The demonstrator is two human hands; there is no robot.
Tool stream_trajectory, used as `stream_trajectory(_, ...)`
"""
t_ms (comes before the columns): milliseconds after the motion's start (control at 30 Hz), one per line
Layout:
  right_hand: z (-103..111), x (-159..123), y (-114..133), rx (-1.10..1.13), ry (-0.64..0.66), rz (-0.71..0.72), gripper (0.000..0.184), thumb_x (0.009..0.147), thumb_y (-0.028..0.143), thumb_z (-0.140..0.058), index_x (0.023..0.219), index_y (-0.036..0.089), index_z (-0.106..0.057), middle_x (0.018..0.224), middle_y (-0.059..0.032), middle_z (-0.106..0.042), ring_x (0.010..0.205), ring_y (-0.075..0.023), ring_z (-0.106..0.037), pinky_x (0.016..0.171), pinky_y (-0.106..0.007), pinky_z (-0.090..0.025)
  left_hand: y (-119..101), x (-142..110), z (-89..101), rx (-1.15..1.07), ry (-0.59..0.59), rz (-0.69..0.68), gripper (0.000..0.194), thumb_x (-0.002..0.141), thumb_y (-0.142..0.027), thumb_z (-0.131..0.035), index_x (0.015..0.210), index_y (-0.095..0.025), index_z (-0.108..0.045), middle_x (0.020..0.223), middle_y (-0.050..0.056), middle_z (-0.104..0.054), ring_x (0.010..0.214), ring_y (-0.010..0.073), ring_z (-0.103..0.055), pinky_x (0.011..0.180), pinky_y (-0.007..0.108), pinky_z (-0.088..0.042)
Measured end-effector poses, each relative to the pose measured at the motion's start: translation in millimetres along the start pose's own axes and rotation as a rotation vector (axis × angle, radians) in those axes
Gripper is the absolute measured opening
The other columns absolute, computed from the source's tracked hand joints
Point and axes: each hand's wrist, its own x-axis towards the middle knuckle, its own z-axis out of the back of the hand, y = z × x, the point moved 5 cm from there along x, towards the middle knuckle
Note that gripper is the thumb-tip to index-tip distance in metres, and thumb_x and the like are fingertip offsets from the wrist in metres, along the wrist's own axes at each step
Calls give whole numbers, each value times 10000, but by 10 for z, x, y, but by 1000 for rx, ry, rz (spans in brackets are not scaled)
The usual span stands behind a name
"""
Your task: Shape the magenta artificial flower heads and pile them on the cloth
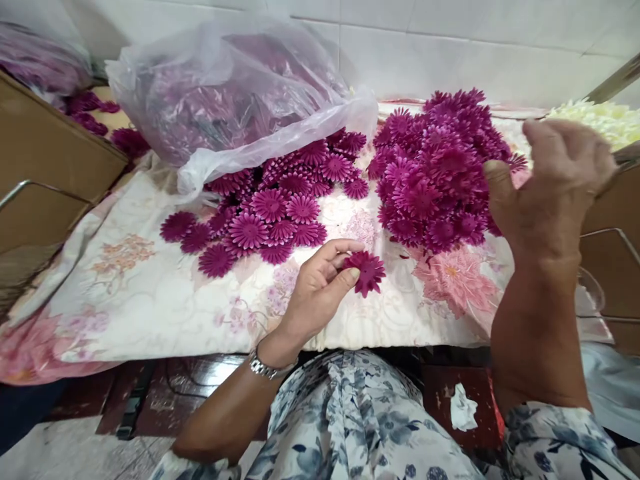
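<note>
My left hand (320, 283) pinches a single magenta artificial flower (371, 273) between thumb and fingers, just above the cloth. My right hand (560, 160) is raised at the right edge of a tall heap of magenta artificial flowers (440, 173). Its thumb stands apart from the fingers, which bend away to the right, and I see nothing gripped in it. Left of the heap, a looser spread of flat magenta flower layers (270, 207) lies in front of a clear plastic bag (240, 100) filled with more of them.
A floral cloth (165, 300) covers the table. Cardboard boxes (50, 133) stand at the left, with another bag (40, 60) behind. Pale yellow pieces (600, 120) lie at the far right. White tiles (450, 53) form the back wall. A crumpled tissue (463, 407) is below the table edge.
</note>
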Motion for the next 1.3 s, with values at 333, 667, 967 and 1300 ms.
stream_trajectory(333,-36,-913,1157,815,358,435,63,839,249,-619,829,188,-623,764,-48,-639,746,-170,-581,692,-333,-475,218,-27,-32,-93,54,29,304,798,-218,-626,1096,-181,-574,812,5,-679,722,83,-611,693,180,-482)
stream_trajectory(667,-172,-968,1067,1187,620,104,18,802,226,-666,791,213,-664,757,-23,-642,737,-139,-605,673,-302,-498,142,-84,20,113,51,-92,263,798,-221,-600,1052,-161,-631,893,39,-686,813,127,-639,723,222,-511)
stream_trajectory(967,-177,-1015,1081,1277,631,65,116,782,92,-620,795,198,-666,760,-22,-638,728,-127,-607,662,-283,-479,142,-95,26,93,38,-99,229,775,-149,-564,978,-167,-670,817,12,-672,713,100,-608,656,216,-495)
stream_trajectory(1300,-374,-1130,1014,1402,852,-317,146,806,206,-596,663,181,-586,594,34,-520,533,-69,-460,489,-210,-369,122,-134,6,157,185,-41,300,755,-138,-556,1039,-183,-639,895,22,-652,827,138,-613,760,264,-499)
